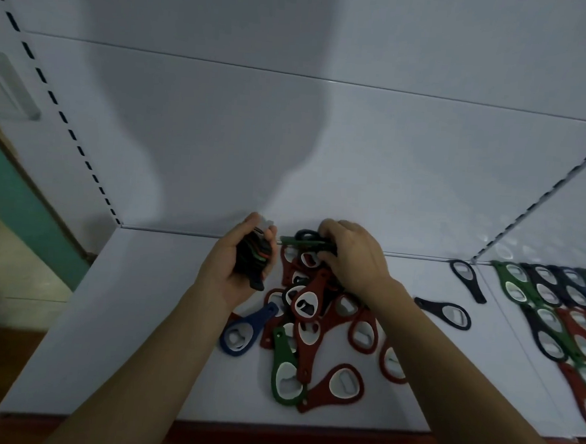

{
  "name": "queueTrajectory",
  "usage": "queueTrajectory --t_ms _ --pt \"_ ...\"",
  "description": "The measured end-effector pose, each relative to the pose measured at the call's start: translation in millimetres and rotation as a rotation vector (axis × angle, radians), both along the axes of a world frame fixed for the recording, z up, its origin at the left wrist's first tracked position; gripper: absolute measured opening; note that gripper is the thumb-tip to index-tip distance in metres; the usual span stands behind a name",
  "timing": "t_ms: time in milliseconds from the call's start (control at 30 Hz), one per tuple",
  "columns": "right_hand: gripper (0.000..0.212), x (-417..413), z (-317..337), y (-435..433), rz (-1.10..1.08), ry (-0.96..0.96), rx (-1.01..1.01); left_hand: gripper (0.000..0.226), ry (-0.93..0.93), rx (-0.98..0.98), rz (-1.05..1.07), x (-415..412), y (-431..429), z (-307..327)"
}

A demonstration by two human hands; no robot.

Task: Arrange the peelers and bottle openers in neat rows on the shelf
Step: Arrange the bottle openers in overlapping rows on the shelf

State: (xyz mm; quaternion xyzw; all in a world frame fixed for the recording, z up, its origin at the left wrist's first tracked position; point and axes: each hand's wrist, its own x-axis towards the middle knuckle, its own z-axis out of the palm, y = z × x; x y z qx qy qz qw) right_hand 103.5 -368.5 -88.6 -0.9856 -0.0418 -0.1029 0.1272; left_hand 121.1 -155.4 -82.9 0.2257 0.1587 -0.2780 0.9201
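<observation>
A loose heap of flat red, green, blue and black bottle openers [308, 312] is lying tangled in the middle of a white metal shelf [135, 315], with narrow handles crossing and oval heads overlapping. The person's left hand [226, 272] is gripping a thick stack of dark openers [253, 259], fingers curled round its edges. The right hand [351, 256] is pinching a dark green opener [295, 241] at the back of the heap, close to the shelf's rear edge. The pieces look thin, stiff and light (probably metal heads under a coloured coating), so they are likely to skate on the smooth shelf and snag one another by their open loops. A pinch on the narrow handle, or across the rim of the oval head, looks the surest hold, and the growing stack may fan out unless it is squeezed flat. To the right, two single black openers [468, 280] are lying apart from the heap. Beyond them, overlapping rows of green, black, blue and red openers [554, 306] are running along the shelf. A white back panel [221, 131] is rising behind everything. No peelers can be made out.
</observation>
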Motion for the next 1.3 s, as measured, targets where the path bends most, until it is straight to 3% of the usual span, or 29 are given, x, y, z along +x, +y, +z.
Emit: queueTrajectory --t_ms 133,233,333,433,533,600,667,767,933,1000,1100,1200,1300 --pt "0.026 -3 -4 0 0.002 -0.011 -0.017 0.037 0.024 -0.072 0.080 1 -4 -1" --pt "0.035 -5 -5 8 -0.013 -0.015 0.055 0.036 0.021 -0.017 0.104 2 -4 1" --pt "0.028 -13 1 27 -0.004 -0.207 0.169 0.026 0.045 0.024 0.191 3 -4 2" --pt "0.021 -34 17 56 0.221 -0.348 0.494 0.021 -0.034 0.125 0.267 7 0 -1" --pt "0.032 -44 19 76 0.464 -0.293 0.423 0.013 -0.156 0.222 0.276 6 3 -1" --pt "0.027 -42 16 80 0.506 -0.348 0.358 0.013 -0.150 0.237 0.299 6 5 0" --pt "0.019 -42 14 82 0.501 -0.469 0.328 0.008 -0.095 0.184 0.298 7 6 3" --pt "0.012 -45 16 82 0.468 -0.652 0.378 0.022 -0.003 0.024 0.307 10 10 10" --pt "0.012 -46 27 73 0.196 -0.808 0.599 0.014 -0.012 0.040 0.342 15 22 13" --pt "0.011 -41 32 74 0.180 -0.770 0.586 0.021 -0.086 0.029 0.204 11 24 10" --pt "0.015 -30 32 83 0.252 -0.539 0.420 0.039 -0.247 -0.026 0.059 3 21 8" --pt "0.024 -32 31 79 0.326 -0.388 0.423 0.040 -0.279 0.069 0.094 3 18 8" --pt "0.023 -36 34 51 0.173 -0.304 0.509 0.044 -0.217 0.132 0.128 5 17 6"
